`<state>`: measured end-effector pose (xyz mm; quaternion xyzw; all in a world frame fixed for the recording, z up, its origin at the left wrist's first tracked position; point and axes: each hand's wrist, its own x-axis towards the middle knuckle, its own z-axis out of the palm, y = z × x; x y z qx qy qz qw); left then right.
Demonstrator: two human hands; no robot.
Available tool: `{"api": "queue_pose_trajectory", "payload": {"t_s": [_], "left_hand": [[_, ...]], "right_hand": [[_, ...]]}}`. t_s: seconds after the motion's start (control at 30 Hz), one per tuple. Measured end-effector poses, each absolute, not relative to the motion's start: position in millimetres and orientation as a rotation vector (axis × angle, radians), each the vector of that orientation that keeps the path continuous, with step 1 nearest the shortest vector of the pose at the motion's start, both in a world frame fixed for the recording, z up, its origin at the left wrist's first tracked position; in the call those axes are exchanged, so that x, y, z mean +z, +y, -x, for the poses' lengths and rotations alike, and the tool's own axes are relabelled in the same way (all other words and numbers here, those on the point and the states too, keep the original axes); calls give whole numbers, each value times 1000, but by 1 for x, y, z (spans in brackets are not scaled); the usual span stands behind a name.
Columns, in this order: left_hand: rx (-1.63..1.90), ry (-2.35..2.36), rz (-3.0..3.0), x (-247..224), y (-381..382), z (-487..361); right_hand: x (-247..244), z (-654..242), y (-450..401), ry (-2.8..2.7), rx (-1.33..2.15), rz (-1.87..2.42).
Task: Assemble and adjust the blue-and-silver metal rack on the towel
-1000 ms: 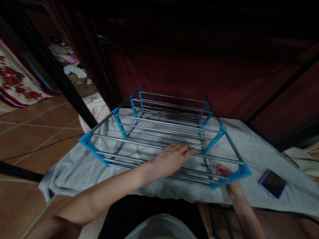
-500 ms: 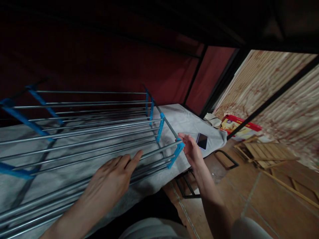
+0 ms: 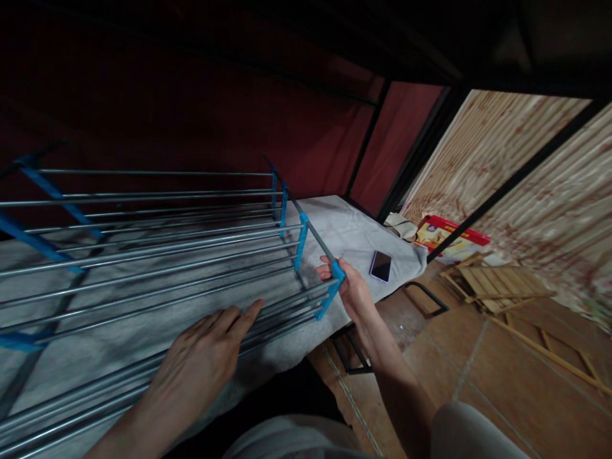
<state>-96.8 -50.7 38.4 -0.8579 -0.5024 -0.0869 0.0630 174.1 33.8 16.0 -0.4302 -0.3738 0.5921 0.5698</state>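
Observation:
A rack of grey metal tubes joined by blue plastic brackets (image 3: 301,242) lies on a table with a grey cloth (image 3: 335,217). My left hand (image 3: 205,350) rests over the nearest tubes, closed round them, palm down, with its index finger stretched along a tube. At the rack's right end, my right hand (image 3: 347,280) is closed on the corner where the side tube meets the nearest blue bracket (image 3: 329,293). Its fingertips show on the inner side of that tube.
A phone (image 3: 380,266) lies on the cloth right of my right hand. Beyond the table's right edge are a red and yellow box (image 3: 449,239), a folded wooden chair (image 3: 502,290) on the tiled floor and a black metal frame (image 3: 430,299). A dark red panel stands behind.
My right hand has closed round the corner of the rack, its fingers now past the side tube. My left hand stays on the near tubes. The view has shifted slightly.

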Motion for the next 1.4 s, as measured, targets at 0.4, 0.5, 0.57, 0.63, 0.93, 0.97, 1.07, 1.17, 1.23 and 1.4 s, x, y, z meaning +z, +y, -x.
{"api": "queue_pose_trajectory", "payload": {"t_s": [0.4, 0.5, 0.57, 0.63, 0.93, 0.97, 1.07, 1.17, 1.23, 1.4], "left_hand": [[-215, -1615, 2628, 39, -45, 93], [-229, -1622, 2630, 38, -46, 92], [-227, -1612, 2622, 40, -47, 90], [-228, -1614, 2605, 43, -47, 88], [-362, -1631, 2597, 49, -59, 80], [-397, -1624, 2596, 51, -61, 80], [-457, -1588, 2607, 55, -63, 81], [-500, -1584, 2601, 57, -65, 83], [-523, -1569, 2589, 56, -68, 85], [-750, -1535, 2428, 60, -83, 119]], "right_hand": [[10, -165, 32, -867, 1210, 1067], [11, -162, 30, -856, 1204, 1069], [12, -160, 29, -841, 1198, 1071], [12, -159, 31, -831, 1197, 1070], [16, -162, -1, -1517, 86, 1197], [18, -159, -6, -1688, -48, 1133], [19, -146, -11, -2260, -220, 819], [11, -135, -5, -2452, -306, 666], [3, -133, 1, -2485, -303, 666], [-6, -138, 7, -2490, -279, 702]]}}
